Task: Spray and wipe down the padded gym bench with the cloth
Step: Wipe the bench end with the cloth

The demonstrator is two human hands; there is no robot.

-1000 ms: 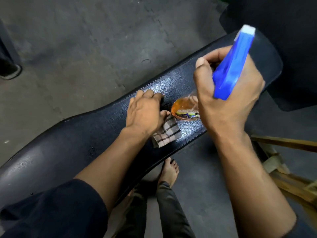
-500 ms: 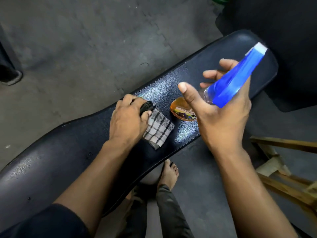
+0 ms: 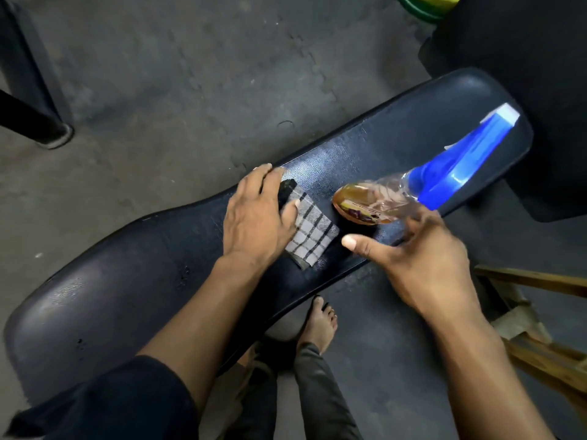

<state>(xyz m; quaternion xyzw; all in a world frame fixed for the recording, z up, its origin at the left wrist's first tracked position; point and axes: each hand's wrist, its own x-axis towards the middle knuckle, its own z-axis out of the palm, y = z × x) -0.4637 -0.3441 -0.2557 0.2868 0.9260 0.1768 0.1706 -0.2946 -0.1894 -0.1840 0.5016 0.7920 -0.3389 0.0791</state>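
I pressed the cloth [image 3: 313, 236] flat mid-bench [image 3: 127, 300] under my left hand [image 3: 257, 217] to wipe, while my right hand [image 3: 422, 258], thumb splayed, loosely gripped the bottle [image 3: 397, 198] beside it, nozzle aimed at the far end.

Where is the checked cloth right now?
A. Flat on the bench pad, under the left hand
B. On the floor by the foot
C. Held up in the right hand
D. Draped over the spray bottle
A: the checked cloth lies on the black bench, with the left hand resting on one end of it, beside the spray bottle.
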